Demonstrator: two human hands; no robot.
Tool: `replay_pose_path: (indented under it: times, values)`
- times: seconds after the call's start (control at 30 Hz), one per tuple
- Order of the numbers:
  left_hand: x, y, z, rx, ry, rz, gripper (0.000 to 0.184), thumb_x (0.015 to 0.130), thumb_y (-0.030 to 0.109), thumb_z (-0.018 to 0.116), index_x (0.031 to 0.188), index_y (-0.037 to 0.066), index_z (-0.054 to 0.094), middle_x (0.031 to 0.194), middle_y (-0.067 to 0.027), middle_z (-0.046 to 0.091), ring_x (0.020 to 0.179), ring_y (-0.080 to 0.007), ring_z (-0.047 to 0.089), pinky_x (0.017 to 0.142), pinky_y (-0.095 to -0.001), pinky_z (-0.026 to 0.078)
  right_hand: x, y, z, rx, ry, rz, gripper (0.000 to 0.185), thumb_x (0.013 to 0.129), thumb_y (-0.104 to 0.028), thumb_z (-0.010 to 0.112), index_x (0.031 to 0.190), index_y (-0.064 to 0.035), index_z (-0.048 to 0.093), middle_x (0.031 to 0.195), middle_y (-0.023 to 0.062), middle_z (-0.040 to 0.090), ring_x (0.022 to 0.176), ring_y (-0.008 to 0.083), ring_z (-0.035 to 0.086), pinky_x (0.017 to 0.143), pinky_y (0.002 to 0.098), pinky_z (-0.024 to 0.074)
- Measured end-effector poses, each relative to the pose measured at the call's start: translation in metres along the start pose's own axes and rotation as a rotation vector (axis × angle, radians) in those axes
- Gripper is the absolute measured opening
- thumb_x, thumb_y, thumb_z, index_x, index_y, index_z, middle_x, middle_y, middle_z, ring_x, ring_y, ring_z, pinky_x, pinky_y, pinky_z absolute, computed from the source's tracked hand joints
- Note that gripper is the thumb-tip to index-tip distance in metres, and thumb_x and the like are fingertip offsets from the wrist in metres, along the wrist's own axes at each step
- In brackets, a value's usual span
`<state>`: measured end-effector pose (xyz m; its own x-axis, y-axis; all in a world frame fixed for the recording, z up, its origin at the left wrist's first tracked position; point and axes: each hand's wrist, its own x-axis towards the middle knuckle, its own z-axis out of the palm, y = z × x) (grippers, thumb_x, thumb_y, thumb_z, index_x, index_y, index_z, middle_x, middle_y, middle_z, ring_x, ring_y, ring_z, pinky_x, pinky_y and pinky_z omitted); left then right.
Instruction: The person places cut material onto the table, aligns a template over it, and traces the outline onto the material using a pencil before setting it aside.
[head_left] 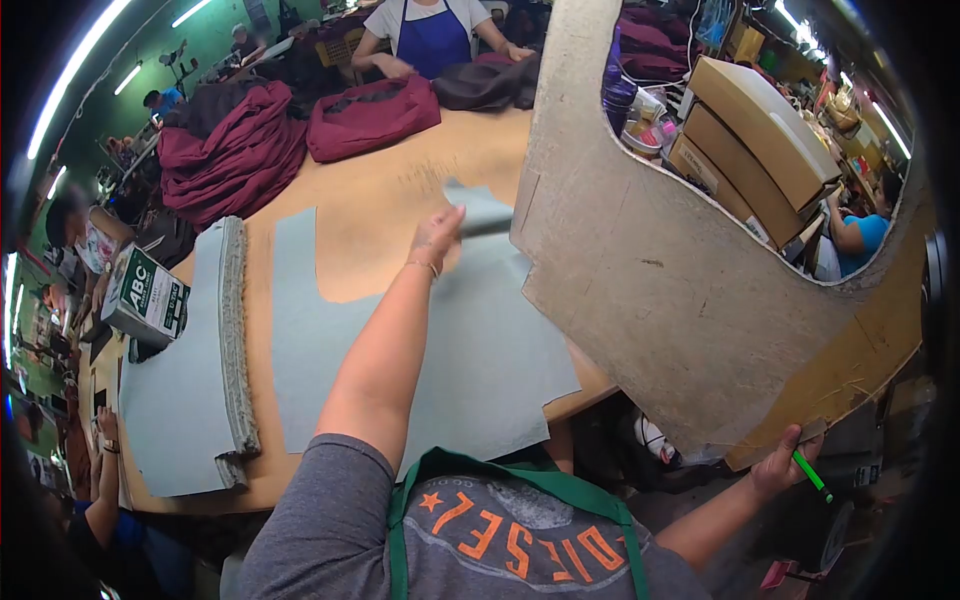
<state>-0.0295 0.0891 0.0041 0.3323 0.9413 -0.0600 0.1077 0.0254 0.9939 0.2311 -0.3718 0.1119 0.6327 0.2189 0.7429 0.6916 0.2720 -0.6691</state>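
Observation:
My left hand point(437, 238) is closed on the far edge of a pale grey-green fabric piece point(480, 360), where a strip is lifted and folded over. The fabric has a deep U-shaped cutout and lies flat elsewhere on the table. At the lower right, my right hand point(782, 462) grips the bottom edge of a large cardboard template point(650, 270). A bright green pen point(812, 476) sticks out of the same hand. Tilted up off the table, the template has a matching curved cutout and brown tape along its lower right.
Left of the cloth lies a thick stack of the same fabric point(180, 400), an ABC box point(146, 296) on it. Maroon bundles point(232, 150) sit at the back of the wooden table point(400, 170), near a person in a blue apron point(430, 40). Cardboard boxes point(740, 150) stand at right.

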Motion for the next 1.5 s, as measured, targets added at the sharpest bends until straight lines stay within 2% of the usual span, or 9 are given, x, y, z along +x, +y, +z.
replay_pose_path:
  times: [0.13,0.23,0.37,0.6,0.7,0.8,1.03,1.23,1.5]
  values:
    - [0.005,0.030,-0.003,0.527,0.348,0.212,0.080,0.070,0.051,0.060,0.131,0.010,0.027,0.138,-0.0207,0.011,0.127,-0.0404,0.008,0.094,-0.0538,0.024,0.000,0.003,-0.004,-0.050,0.026,-0.037,0.033,0.084,-0.018,0.054,0.106,0.0050,0.048,0.103,0.0102,0.053,0.096,0.0174,0.047,0.086,0.0294,0.0335]
    - [-0.016,0.023,-0.018,0.713,0.263,0.268,0.079,0.071,0.051,0.059,0.133,0.017,0.025,0.140,-0.0188,-0.004,0.126,-0.0455,-0.004,0.089,-0.0658,0.019,0.000,0.001,-0.002,-0.048,0.013,-0.046,0.033,0.083,-0.018,0.055,0.105,0.0053,0.049,0.102,0.0100,0.054,0.095,0.0172,0.048,0.085,0.0294,0.0340]
    - [-0.097,0.006,-0.028,1.063,-0.026,0.127,0.073,0.072,0.050,0.058,0.131,0.016,0.031,0.141,-0.0154,0.005,0.127,-0.0423,0.000,0.086,-0.0698,0.017,-0.007,0.011,-0.017,-0.029,-0.008,-0.004,0.037,0.083,-0.018,0.054,0.112,0.0043,0.045,0.113,0.0109,0.049,0.103,0.0185,0.044,0.090,0.0314,0.0310]
    - [-0.260,0.011,-0.014,1.216,-0.689,0.290,0.075,0.069,0.055,0.055,0.131,0.022,0.028,0.141,-0.0104,0.013,0.129,-0.0380,0.004,0.086,-0.0704,0.017,0.015,0.000,-0.027,-0.063,0.086,-0.025,0.047,0.080,-0.028,0.059,0.111,0.0057,0.047,0.113,0.0134,0.049,0.106,0.0221,0.043,0.092,0.0337,0.0287]
    - [-0.273,0.006,-0.012,1.225,-0.743,0.382,0.073,0.071,0.048,0.056,0.133,0.025,0.025,0.140,-0.0100,0.013,0.129,-0.0372,0.003,0.086,-0.0707,0.018,0.028,0.000,-0.029,-0.109,0.124,-0.094,0.047,0.081,-0.028,0.058,0.112,0.0062,0.047,0.116,0.0143,0.048,0.108,0.0223,0.042,0.094,0.0339,0.0274]
    - [-0.282,-0.021,-0.011,1.342,-0.570,0.575,0.065,0.076,0.037,0.054,0.133,0.025,0.024,0.140,-0.0082,0.015,0.129,-0.0347,0.007,0.086,-0.0699,0.021,0.031,-0.007,-0.026,-0.126,0.178,-0.135,0.048,0.081,-0.027,0.058,0.113,0.0064,0.046,0.118,0.0148,0.047,0.111,0.0222,0.041,0.096,0.0342,0.0263]
    - [-0.286,-0.022,-0.016,1.171,-0.643,0.577,0.055,0.079,0.030,0.051,0.128,0.010,0.033,0.138,-0.0046,0.022,0.129,-0.0283,0.016,0.086,-0.0664,0.026,0.024,-0.021,-0.026,-0.062,0.203,-0.109,0.048,0.080,-0.027,0.059,0.113,0.0060,0.045,0.117,0.0140,0.046,0.108,0.0224,0.042,0.094,0.0345,0.0282]
    - [-0.262,-0.015,-0.004,1.147,-0.472,0.563,0.050,0.079,0.030,0.051,0.122,0.005,0.041,0.132,-0.0094,0.030,0.126,-0.0295,0.022,0.084,-0.0626,0.032,0.024,-0.031,-0.026,0.049,0.212,-0.116,0.049,0.079,-0.026,0.060,0.114,0.0056,0.045,0.119,0.0128,0.046,0.109,0.0223,0.042,0.094,0.0340,0.0277]
    - [-0.274,0.005,-0.017,1.128,-0.509,0.464,0.044,0.080,0.021,0.050,0.119,0.003,0.043,0.127,-0.0133,0.036,0.121,-0.0314,0.030,0.087,-0.0566,0.034,0.023,-0.029,-0.021,0.139,0.269,-0.027,0.061,0.078,-0.034,0.060,0.120,0.0039,0.039,0.123,0.0120,0.041,0.112,0.0241,0.039,0.096,0.0372,0.0258]
